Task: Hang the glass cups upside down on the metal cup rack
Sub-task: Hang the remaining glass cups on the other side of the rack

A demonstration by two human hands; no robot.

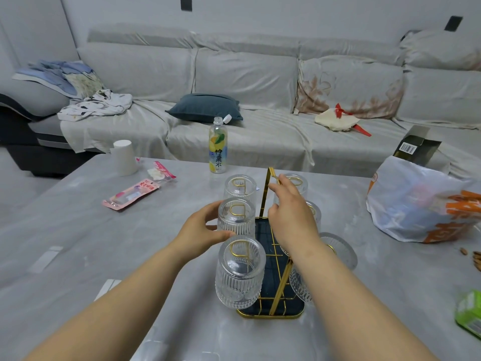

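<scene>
A gold metal cup rack (266, 194) with a dark tray base (264, 230) stands on the grey table. Ribbed glass cups hang upside down on its prongs: three on the left side, the far one (240, 187), the middle one (236, 217) and the near one (240, 274). More cups hang on the right, one far (299, 182) and one near (341, 250), partly hidden by my right arm. My left hand (201, 230) wraps around the middle left cup. My right hand (289, 207) hovers over the rack's right side, fingers apart, near the handle.
A lemon drink bottle (218, 145) stands behind the rack. A white paper cup (125, 157) and pink packets (135, 192) lie to the left. A plastic bag (416, 201) sits at the right, a green pack (468, 312) at the right edge. A sofa runs behind the table.
</scene>
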